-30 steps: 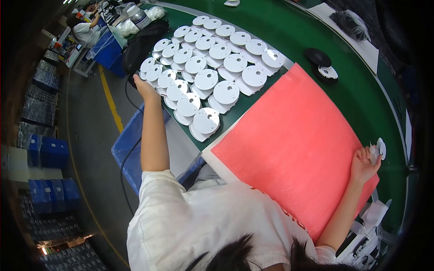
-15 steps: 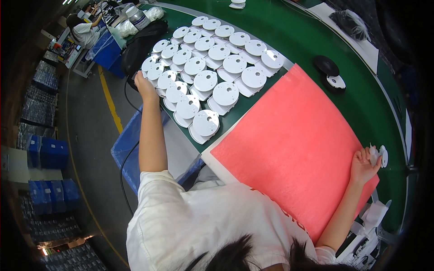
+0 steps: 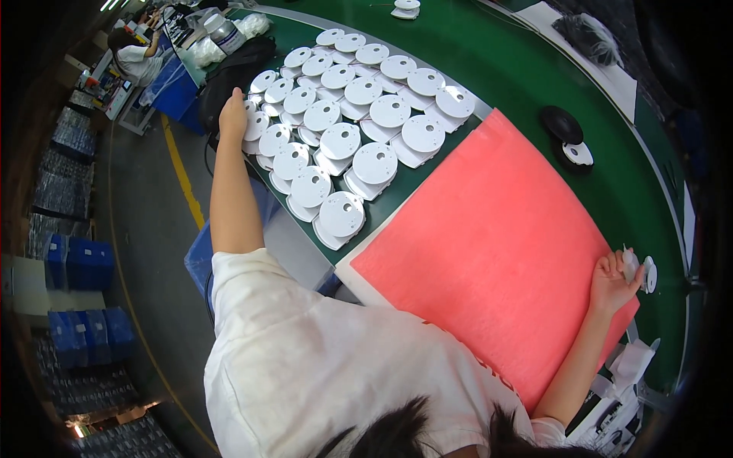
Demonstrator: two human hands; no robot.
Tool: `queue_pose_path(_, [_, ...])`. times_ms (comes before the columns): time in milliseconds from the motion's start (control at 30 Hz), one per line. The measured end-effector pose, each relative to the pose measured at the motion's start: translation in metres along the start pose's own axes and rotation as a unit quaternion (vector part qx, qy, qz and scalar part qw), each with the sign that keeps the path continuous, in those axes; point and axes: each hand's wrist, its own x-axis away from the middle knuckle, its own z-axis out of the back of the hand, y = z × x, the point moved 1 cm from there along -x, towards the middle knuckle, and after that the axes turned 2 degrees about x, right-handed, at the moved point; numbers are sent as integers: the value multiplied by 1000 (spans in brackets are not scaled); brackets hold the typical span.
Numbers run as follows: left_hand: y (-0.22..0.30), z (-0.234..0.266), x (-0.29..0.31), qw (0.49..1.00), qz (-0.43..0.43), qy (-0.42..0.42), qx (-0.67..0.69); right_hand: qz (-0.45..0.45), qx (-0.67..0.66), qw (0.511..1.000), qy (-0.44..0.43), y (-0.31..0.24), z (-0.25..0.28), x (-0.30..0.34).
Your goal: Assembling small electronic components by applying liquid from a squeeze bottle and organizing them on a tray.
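Note:
My left hand (image 3: pixel 234 116) reaches to the table's far left edge, against the end of a group of round white discs. Its fingers look drawn together, partly hidden, and overlap the outermost disc; what they hold, if anything, is hidden. Several white disc units (image 3: pixel 342 214) lie in slanting, overlapping rows, each with a round plate and a small dark hole. At the right, my right hand (image 3: pixel 611 284) is closed on a small white part (image 3: pixel 630 265), with its palm side over the edge of the red-pink mat (image 3: pixel 489 252). Beside its fingers is a white disc (image 3: pixel 650 274).
A black round piece (image 3: pixel 560 124) and a white-topped one (image 3: pixel 578 154) lie on the green table (image 3: pixel 489 53). A black bag (image 3: pixel 229 76) and a white bottle (image 3: pixel 221 30) are at the far left. Below the left edge stands a blue-lined bin (image 3: pixel 200 259). Another person (image 3: pixel 137 57) sits beyond.
My left hand has moved farther forward along the table's left edge, now overlapping the outermost disc. My body leans slightly left. My right hand stays nearly still with the white part.

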Motion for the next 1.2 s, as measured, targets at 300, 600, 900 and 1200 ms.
queue_pose_path(300, [11, 13, 16, 999, 41, 0, -12, 7, 2, 1000, 2, 0, 0, 1])
queue_pose_path(600, [29, -1, -7, 988, 14, -114, -101, 3, 1, 1000, -10, 0, 0, 1])
queue_pose_path(900, [48, 0, -1, 984, 6, -149, -93, 1, -1, 1000, -20, -1, 3, 0])
queue_pose_path(1200, [55, 3, -8, 986, -60, -74, -137, 4, -5, 1000, 0, 0, 0, 0])
